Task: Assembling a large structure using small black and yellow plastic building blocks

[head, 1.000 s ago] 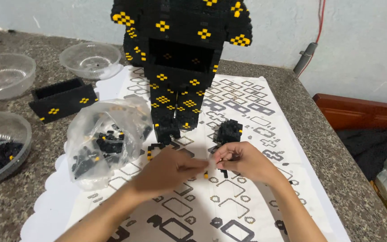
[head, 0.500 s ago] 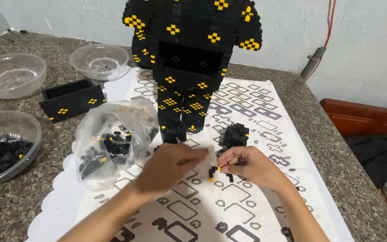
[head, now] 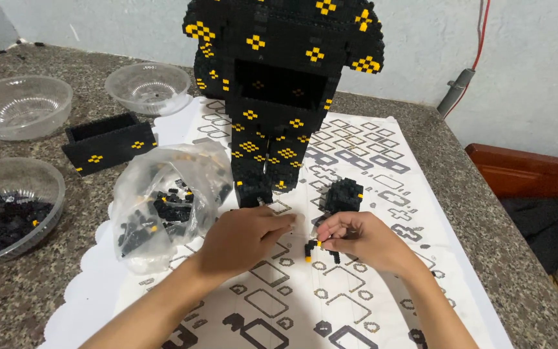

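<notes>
Three clear bowls are sitting on the stone surface; one is holding black bricks. The right hand is pinching a small black-and-yellow brick piece just above the patterned mat. The left hand is pressing its fingertips together beside it, below the tall black model.

Surface: speckled granite counter, set against a pale wall.
Cover: white scalloped-edge mat with black outline patterns.
On the mat: tall black-and-yellow brick model; clear bag of bricks; small black brick cluster.
On bare stone: open black brick box; two empty clear bowls; bowl holding black bricks.
</notes>
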